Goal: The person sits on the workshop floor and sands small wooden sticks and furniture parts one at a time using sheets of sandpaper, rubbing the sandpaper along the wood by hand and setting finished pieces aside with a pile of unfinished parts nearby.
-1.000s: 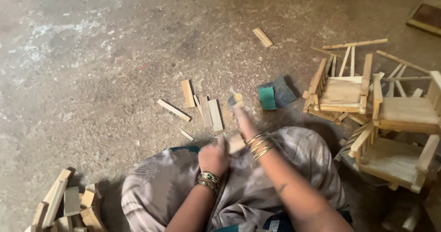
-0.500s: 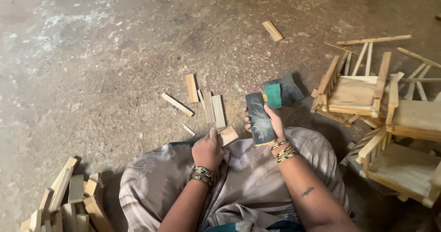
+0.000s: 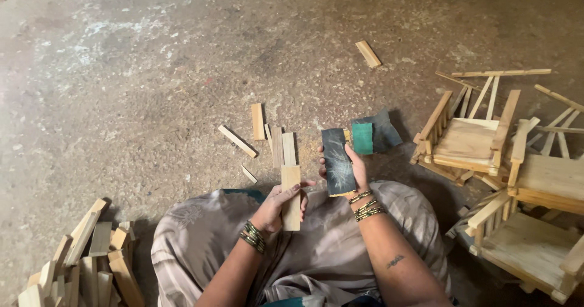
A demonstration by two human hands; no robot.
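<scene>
Left hand (image 3: 275, 206) grips wood slat (image 3: 291, 197) (upright), beside sanding block (image 3: 337, 161).

View: a single head-worn camera, looking steeply down from above the seated person's lap.
Facing: forward and down over the concrete floor (image 3: 152, 69), which fills the upper frame.
Nearness: close; the left hand (image 3: 277, 206) and right hand (image 3: 353, 170) sit at lower centre, forearms entering from the bottom edge.
Edges: small wooden chairs (image 3: 468, 139) at right, a pile of wooden pieces (image 3: 85, 258) at lower left.
Shared ground: none, with only one view on the scene.
</scene>
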